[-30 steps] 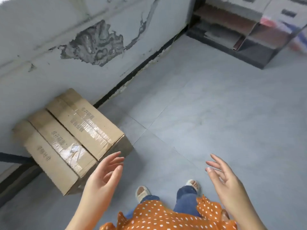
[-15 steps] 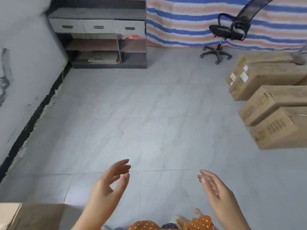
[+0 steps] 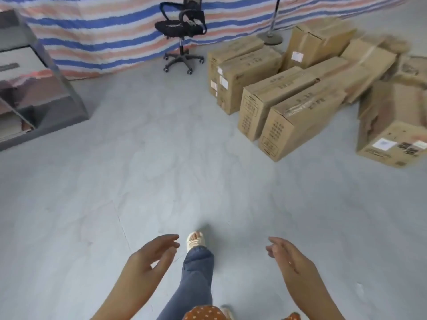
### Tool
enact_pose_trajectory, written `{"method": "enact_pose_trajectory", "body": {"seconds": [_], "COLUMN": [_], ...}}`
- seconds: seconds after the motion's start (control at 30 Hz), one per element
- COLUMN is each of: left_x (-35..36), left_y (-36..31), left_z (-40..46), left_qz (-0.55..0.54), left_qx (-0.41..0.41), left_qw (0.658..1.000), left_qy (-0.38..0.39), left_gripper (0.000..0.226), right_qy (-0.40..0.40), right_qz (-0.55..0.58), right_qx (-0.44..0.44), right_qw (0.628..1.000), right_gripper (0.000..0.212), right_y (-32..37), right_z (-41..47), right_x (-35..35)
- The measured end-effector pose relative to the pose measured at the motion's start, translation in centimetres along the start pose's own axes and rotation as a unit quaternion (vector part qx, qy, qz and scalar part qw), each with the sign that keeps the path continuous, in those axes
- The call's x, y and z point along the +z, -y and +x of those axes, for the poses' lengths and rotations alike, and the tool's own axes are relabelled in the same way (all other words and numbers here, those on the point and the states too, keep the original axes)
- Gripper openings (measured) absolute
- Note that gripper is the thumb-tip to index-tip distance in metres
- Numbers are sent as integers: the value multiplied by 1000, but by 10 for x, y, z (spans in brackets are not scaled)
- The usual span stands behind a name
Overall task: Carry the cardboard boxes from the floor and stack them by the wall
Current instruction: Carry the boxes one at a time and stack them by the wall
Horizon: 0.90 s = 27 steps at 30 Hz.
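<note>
We count about eight cardboard boxes point(image 3: 298, 116) in the pile on the floor, though the ones at the back overlap and we cannot fix the number exactly. We see one black office chair point(image 3: 181, 31), one shelf unit point(image 3: 34, 95), one round stand base point(image 3: 270, 39), and two hands, left hand point(image 3: 147, 259) and right hand point(image 3: 291, 259).

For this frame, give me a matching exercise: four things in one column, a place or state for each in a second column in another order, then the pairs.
Things:
1. office chair
2. cardboard boxes
3. shelf unit
4. hands: left hand, right hand

Places or states:
A. at the left edge of the view
B. open, holding nothing
C. in front of the striped tarp, on castors
D. clustered on the floor at the right

Pairs: 1-C, 2-D, 3-A, 4-B
</note>
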<state>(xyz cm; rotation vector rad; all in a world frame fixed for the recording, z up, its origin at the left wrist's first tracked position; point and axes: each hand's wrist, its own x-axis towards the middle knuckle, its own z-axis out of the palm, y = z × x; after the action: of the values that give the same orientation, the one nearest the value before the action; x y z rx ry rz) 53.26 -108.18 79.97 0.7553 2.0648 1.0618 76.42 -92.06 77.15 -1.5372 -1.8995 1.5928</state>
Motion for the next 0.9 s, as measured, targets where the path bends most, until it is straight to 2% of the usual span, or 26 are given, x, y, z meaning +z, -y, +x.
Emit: {"method": "enact_pose_trajectory", "body": {"seconds": [0.17,0.4,0.73,0.9], "left_x": [22,6,44,87], "left_y": [-34,-122,-189,-223], "left_z": [105,279,442,522], "left_qz": [3,9,-8,-14], "left_qx": [26,121,114,119], "left_qw": [997,988,981,985], "left_qy": [68,99,154,126], "left_gripper": [26,30,30,30], "right_qy": [-81,-205,-250,-244], "right_qz": [18,78,82,72], "right_qx": [25,10,71,61], "right_qw": [996,976,962,965], "right_gripper": [18,18,17,21], "right_y": [13,87,122,132], "right_z": [66,191,320,412], "right_x": [-23,-53,-94,-146]}}
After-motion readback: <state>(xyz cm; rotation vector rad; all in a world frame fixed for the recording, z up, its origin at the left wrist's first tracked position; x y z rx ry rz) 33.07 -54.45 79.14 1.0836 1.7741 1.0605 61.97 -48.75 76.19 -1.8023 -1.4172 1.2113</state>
